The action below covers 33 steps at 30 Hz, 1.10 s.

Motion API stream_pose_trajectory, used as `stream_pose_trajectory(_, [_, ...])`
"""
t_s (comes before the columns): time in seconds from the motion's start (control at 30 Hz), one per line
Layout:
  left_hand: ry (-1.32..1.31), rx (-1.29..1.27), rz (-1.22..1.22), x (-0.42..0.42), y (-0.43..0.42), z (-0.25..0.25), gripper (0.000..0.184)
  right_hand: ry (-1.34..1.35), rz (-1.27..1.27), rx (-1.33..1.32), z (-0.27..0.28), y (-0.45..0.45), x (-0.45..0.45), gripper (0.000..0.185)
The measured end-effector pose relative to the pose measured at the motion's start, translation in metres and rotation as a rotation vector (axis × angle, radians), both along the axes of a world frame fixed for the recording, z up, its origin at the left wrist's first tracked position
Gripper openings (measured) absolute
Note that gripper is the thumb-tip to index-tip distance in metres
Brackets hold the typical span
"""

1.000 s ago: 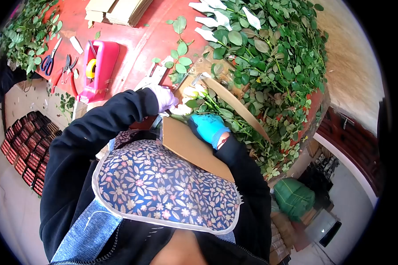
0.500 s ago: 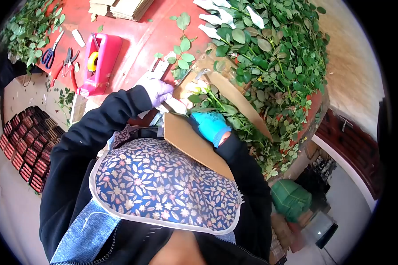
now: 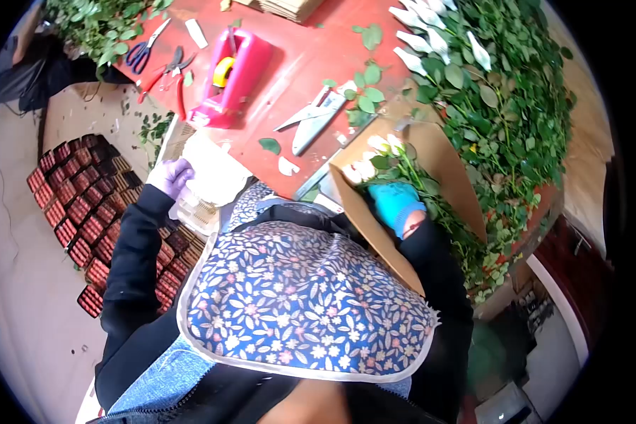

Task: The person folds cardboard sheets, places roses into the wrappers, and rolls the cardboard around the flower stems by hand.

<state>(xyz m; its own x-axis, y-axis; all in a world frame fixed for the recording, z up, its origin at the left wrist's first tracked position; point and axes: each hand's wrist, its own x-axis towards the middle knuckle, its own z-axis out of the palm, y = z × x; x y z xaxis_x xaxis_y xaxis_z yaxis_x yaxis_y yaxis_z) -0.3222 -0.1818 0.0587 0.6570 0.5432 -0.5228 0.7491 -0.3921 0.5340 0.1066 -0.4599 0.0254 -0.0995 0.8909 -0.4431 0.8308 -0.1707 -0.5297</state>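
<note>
My left hand (image 3: 171, 178), in a lavender glove, is closed at the left edge of a crumpled white sheet (image 3: 218, 168) over a pale plastic crate (image 3: 203, 213). My right hand (image 3: 394, 205), in a blue glove, is closed over the green stems of several pale pink roses (image 3: 387, 145), its fingertips partly hidden. These roses lie inside a folded brown cardboard sheet (image 3: 374, 230), whose near flap rests against my apron. On the red table (image 3: 275, 78), left of the cardboard, lies a grey stapler-like tool (image 3: 318, 120) with its arms apart.
A pink tape dispenser (image 3: 244, 74), red-handled pruners (image 3: 168, 76) and scissors (image 3: 147, 49) lie at the left. Leafy stems (image 3: 509, 134), some with white-wrapped heads (image 3: 427, 35), are heaped at the right. Stacked cardboard (image 3: 290, 7) lies at the back. Dark red slotted blocks (image 3: 85, 205) stand lower left.
My left hand has moved left and toward me, from beside the cardboard to the white sheet at the crate. My right hand stays on the roses. The view has shifted left.
</note>
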Motion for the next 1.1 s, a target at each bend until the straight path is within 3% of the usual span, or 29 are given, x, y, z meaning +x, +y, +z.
stream_pose_trajectory(0.03, [0.162, 0.098, 0.010, -0.029, 0.002, -0.014, 0.012, -0.050, 0.046, -0.053, -0.005, -0.003, 0.001, 0.028])
stream_pose_trajectory(0.1, [0.505, 0.244, -0.135, -0.087, 0.003, -0.066, 0.034, -0.081, 0.075, -0.164, -0.001, 0.002, 0.002, 0.027])
stream_pose_trajectory(0.13, [0.732, 0.202, -0.167, -0.081, -0.001, -0.070, 0.058, -0.050, 0.036, -0.177, 0.001, 0.004, 0.001, 0.029])
stream_pose_trajectory(0.23, [0.916, -0.003, -0.502, -0.032, 0.006, -0.098, 0.059, -0.062, 0.009, -0.265, 0.013, 0.006, 0.002, 0.029])
stream_pose_trajectory(0.3, [0.754, -0.050, -0.592, 0.077, -0.006, -0.039, 0.038, 0.014, -0.080, -0.021, -0.004, -0.006, -0.002, 0.028])
stream_pose_trajectory(0.37, [0.197, 0.090, -0.634, 0.150, -0.018, 0.014, 0.018, -0.038, -0.052, -0.152, 0.001, 0.002, -0.003, 0.029])
stream_pose_trajectory(0.4, [-0.196, 0.033, -0.652, 0.178, -0.021, 0.017, 0.017, -0.075, -0.006, -0.230, -0.004, 0.001, -0.004, 0.030])
stream_pose_trajectory(0.43, [-0.421, -0.050, -0.655, 0.216, -0.027, 0.039, 0.025, -0.111, 0.035, -0.309, -0.007, 0.001, -0.002, 0.030])
stream_pose_trajectory(0.47, [-0.722, -0.163, -0.695, 0.235, -0.032, 0.011, 0.035, -0.118, 0.044, -0.360, 0.000, 0.006, -0.003, 0.033])
stream_pose_trajectory(0.5, [-0.533, -0.336, -0.787, 0.256, -0.029, 0.022, 0.043, -0.097, -0.021, -0.306, -0.013, 0.000, -0.004, 0.035])
stream_pose_trajectory(0.53, [-0.534, -0.364, -0.834, 0.266, -0.035, -0.001, 0.045, -0.073, -0.083, -0.250, -0.011, 0.005, -0.008, 0.036])
stream_pose_trajectory(0.63, [-0.498, -0.251, -1.006, 0.277, -0.050, -0.030, 0.044, -0.110, 0.007, -0.315, -0.003, 0.007, -0.011, 0.036])
stream_pose_trajectory(0.67, [-0.537, -0.232, -1.062, 0.279, -0.052, -0.035, 0.039, -0.082, -0.048, -0.196, -0.013, 0.001, -0.013, 0.033])
stream_pose_trajectory(0.7, [-0.222, -0.189, -1.168, 0.289, -0.054, -0.012, 0.035, -0.050, -0.103, -0.077, -0.014, 0.000, -0.015, 0.031])
stream_pose_trajectory(0.8, [-0.240, -0.240, -1.134, 0.289, -0.054, -0.021, 0.033, -0.040, -0.046, -0.066, -0.001, -0.006, -0.012, 0.021])
stream_pose_trajectory(0.9, [-0.235, -0.188, -1.096, 0.289, -0.054, -0.019, 0.024, -0.073, -0.126, -0.111, 0.061, 0.019, -0.014, 0.016])
stream_pose_trajectory(0.93, [-0.223, -0.190, -1.085, 0.288, -0.056, -0.022, 0.024, -0.057, -0.177, -0.006, 0.064, 0.013, -0.012, 0.016])
stream_pose_trajectory(1.03, [-0.193, -0.204, -1.055, 0.284, -0.063, -0.031, 0.025, -0.205, -0.252, -0.109, 0.068, 0.019, -0.015, 0.018])
stream_pose_trajectory(1.1, [-0.175, -0.215, -1.041, 0.283, -0.066, -0.037, 0.026, -0.242, -0.164, -0.094, 0.050, 0.014, -0.018, 0.025])
